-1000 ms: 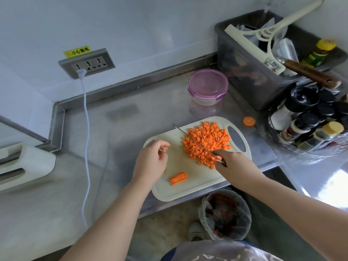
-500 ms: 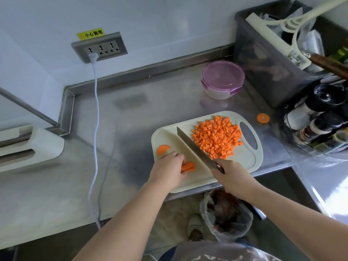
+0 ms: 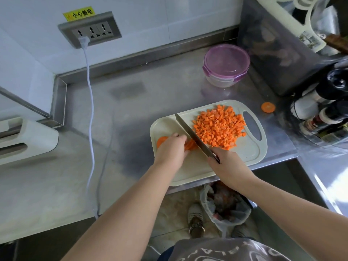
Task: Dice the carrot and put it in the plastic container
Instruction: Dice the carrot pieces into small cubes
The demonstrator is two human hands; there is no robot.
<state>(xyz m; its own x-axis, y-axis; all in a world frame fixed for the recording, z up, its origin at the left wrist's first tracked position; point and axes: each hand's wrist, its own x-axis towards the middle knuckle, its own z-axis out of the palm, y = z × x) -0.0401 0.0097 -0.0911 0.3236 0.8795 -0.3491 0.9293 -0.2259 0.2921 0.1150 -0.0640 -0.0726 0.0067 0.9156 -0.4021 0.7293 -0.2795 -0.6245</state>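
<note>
A pale cutting board (image 3: 250,149) lies at the steel counter's front edge. A heap of diced carrot (image 3: 218,127) covers its right half. My left hand (image 3: 172,149) holds down a small bundle of carrot sticks (image 3: 189,144) on the board's left part, with a carrot slice (image 3: 161,140) just left of it. My right hand (image 3: 226,162) grips the handle of a knife (image 3: 190,131), whose blade lies against the sticks beside my left fingers. The plastic container (image 3: 226,65) with a purple lid on it stands behind the board.
A loose carrot round (image 3: 268,107) lies on the counter right of the board. Spice jars (image 3: 323,110) and a dark bin (image 3: 278,53) crowd the right side. A white cable (image 3: 90,95) hangs from the wall socket (image 3: 90,29). A lined waste bin (image 3: 226,206) stands below the counter edge.
My left hand moved onto the carrot sticks and holds them. The knife left the diced heap and now lies against the sticks.
</note>
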